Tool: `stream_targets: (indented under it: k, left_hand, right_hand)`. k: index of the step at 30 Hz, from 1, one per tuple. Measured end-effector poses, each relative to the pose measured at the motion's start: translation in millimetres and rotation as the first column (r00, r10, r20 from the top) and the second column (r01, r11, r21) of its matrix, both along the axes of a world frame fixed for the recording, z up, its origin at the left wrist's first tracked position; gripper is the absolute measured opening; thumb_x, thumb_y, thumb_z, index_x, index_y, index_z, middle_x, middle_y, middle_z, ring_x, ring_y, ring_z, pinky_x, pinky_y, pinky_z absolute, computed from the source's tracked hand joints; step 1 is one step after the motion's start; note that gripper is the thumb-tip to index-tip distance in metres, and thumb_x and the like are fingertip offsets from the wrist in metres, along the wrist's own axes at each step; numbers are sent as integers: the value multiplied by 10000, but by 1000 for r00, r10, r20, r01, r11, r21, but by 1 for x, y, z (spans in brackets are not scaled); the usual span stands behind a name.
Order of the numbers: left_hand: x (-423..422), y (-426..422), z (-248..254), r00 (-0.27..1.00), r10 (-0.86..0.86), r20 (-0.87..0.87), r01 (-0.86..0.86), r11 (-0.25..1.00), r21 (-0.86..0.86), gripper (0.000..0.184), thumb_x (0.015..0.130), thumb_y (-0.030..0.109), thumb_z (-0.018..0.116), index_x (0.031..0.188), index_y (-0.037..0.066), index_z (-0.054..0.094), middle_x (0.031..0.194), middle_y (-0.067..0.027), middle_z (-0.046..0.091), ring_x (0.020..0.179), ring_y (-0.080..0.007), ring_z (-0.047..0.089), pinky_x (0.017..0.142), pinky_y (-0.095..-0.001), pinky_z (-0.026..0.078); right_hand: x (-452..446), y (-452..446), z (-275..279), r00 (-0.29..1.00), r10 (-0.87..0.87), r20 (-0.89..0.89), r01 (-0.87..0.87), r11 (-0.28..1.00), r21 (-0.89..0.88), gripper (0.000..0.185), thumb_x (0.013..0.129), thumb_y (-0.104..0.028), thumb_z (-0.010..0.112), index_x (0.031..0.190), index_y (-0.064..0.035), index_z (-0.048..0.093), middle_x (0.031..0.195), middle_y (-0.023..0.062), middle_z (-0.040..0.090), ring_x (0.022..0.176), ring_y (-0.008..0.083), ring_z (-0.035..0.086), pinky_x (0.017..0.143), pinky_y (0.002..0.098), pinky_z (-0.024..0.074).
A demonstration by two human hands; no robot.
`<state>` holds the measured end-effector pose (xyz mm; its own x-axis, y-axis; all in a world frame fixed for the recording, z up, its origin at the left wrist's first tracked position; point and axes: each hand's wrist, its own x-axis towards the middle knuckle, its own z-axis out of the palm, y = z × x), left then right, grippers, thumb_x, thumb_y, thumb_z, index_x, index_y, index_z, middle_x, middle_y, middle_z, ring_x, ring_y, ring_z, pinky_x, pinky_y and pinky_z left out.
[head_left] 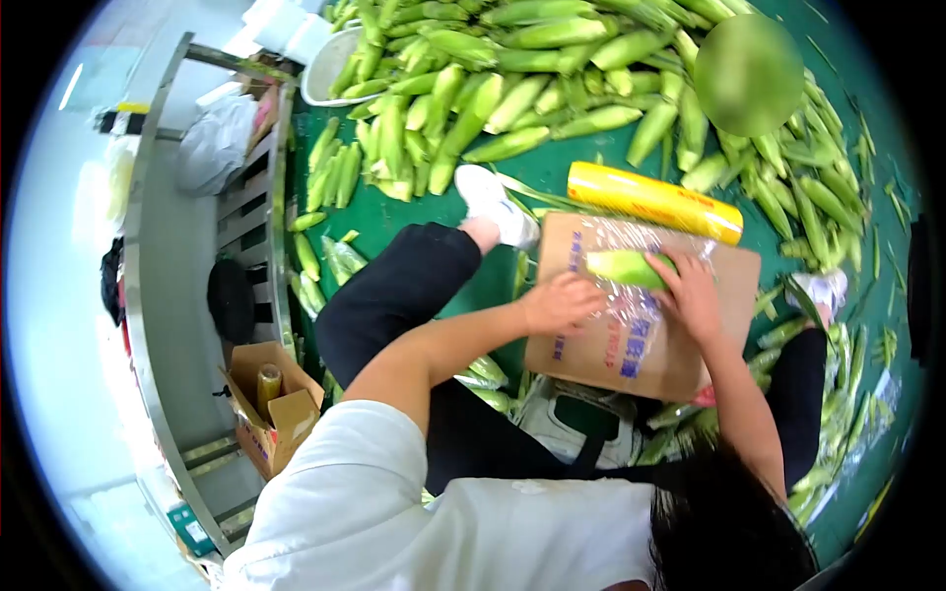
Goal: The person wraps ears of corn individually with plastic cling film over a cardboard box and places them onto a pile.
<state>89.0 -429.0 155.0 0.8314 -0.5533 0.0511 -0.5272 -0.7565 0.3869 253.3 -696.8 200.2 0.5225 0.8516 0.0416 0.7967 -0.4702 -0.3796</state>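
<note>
An ear of corn in pale green husk point(626, 269) lies across the top of a cardboard box point(645, 360), on crinkled clear film point(631, 236). My right hand point(687, 289) rests on the right end of the ear, thumb and fingers spread around it. Left of the ear, my left hand point(569, 303) has its fingers bent together at the film's edge; whatever is between them is too small to make out. Along the far side of the box lies a yellow roll of film point(655, 202).
Piled green corn point(552, 59) covers the green floor point(473, 286) ahead and to the right. Wrapped ears point(838, 394) lie by the right leg. At left stand a metal rack point(158, 364) and an open carton point(286, 414) holding a roll. A white basin point(330, 69) is at upper left.
</note>
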Motion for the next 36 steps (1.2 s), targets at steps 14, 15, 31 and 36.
stream_targets:
  k: [14, 15, 31, 36]
  left_hand:
    - [22, -21, 51, 913, 180, -367, -333, 848, -412, 121, 923, 82, 666, 1030, 42, 624, 905, -138, 643, 834, -323, 661, 725, -396, 528]
    - [25, -28, 32, 909, 214, -358, -361, 833, -420, 116, 923, 88, 670, 1021, 42, 631, 902, -137, 644, 830, -322, 662, 722, -397, 525]
    - [240, -13, 44, 900, 187, -395, -351, 847, -399, 340, 981, 267, 651, 1299, 148, 639, 1196, -94, 666, 1104, -236, 624, 962, -375, 492]
    - [191, -88, -17, 969, 2, -246, -19, 997, -69, 442, 1013, 443, 510, 1430, 312, 568, 1598, -74, 377, 1496, -325, 296, 1203, -589, 182]
  right_hand:
    - [-29, -54, 7, 959, 76, -274, -77, 997, 7, 612, 833, -254, 748, 1412, -286, 553, 1382, 46, 570, 1225, 281, 550, 1037, 445, 405]
    - [-35, -55, 9, 960, 86, -268, -92, 996, -11, 604, 834, -247, 746, 1407, -285, 557, 1381, 44, 569, 1228, 282, 547, 1041, 445, 403]
    - [12, 37, -5, 981, -178, -71, 172, 982, -81, 610, 658, -318, 859, 1185, -95, 647, 1057, 139, 677, 1048, 309, 655, 904, 421, 533]
    - [10, 19, -4, 810, 53, -584, -85, 996, -27, 648, 602, -290, 849, 1202, -132, 664, 1087, 146, 708, 936, 326, 700, 800, 419, 570]
